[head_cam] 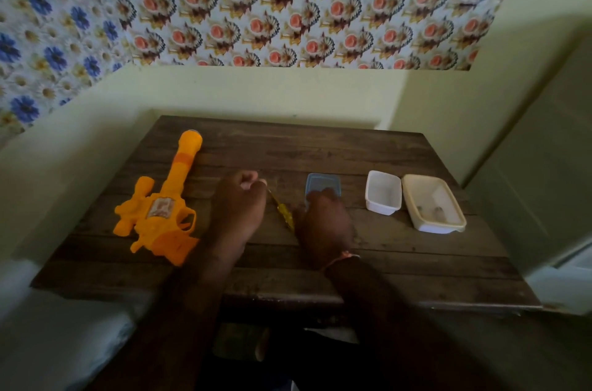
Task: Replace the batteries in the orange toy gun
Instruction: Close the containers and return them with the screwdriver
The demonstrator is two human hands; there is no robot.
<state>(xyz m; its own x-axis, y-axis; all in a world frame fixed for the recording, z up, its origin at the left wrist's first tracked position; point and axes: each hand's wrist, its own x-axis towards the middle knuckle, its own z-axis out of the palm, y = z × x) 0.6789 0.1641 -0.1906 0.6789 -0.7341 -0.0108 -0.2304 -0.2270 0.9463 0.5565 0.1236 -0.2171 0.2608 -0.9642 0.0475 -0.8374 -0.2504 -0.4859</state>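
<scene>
The orange toy gun (pixel 163 208) lies flat on the left of the wooden table (pixel 320 147), barrel pointing away from me. A yellow-handled screwdriver (pixel 283 211) lies slanted between my hands. My left hand (pixel 238 201) is curled just right of the gun, its fingertips pinching the screwdriver's thin shaft. My right hand (pixel 323 220) rests with its fingers on a blue lid (pixel 322 185), its thumb side beside the screwdriver's handle. Two small dark things, perhaps batteries (pixel 429 209), lie in a cream tub (pixel 448 224).
A small white tub (pixel 382 193) stands right of the blue lid, touching the cream tub. The table sits in a corner, with yellow walls behind and to the left and a patterned covering above. A pale door stands at the right.
</scene>
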